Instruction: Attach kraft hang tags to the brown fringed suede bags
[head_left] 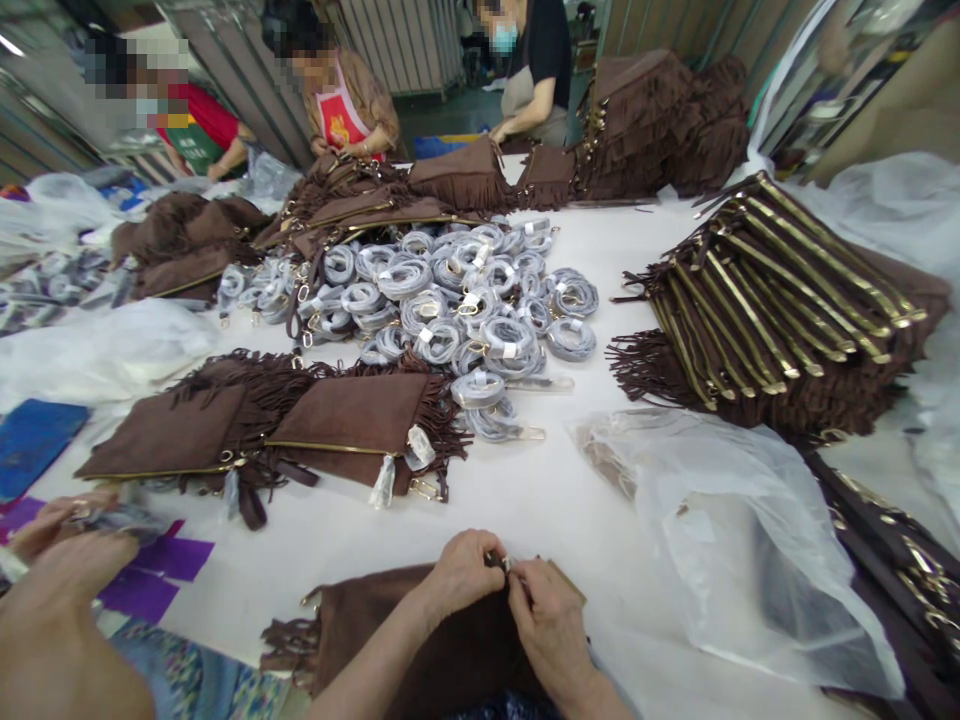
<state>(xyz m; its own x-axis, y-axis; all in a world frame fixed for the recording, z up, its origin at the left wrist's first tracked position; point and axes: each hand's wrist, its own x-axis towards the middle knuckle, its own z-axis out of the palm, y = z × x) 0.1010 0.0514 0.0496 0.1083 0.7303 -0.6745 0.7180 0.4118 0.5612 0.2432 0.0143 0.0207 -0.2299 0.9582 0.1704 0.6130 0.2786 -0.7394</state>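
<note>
A dark brown fringed bag [390, 630] lies on the table's near side, below both hands. My left hand [461, 575] is closed in a pinch on a short dark strap [493, 559] with a small metal fitting, above the bag's upper right corner. My right hand [551, 615] has its fingers closed at the same fitting, fingertips nearly touching the left ones. The fingers partly hide the fitting, so whether it is fastened cannot be told. A tan card-like piece [566, 580] shows behind the right hand.
Fringed brown bags [352, 410] lie ahead, before a heap of wrapped coiled straps [480, 300]. Zippered bags [780, 290] are stacked at right, near a clear plastic bag [735, 540]. A co-worker's hands [82, 540] are close at left; other people work across the table.
</note>
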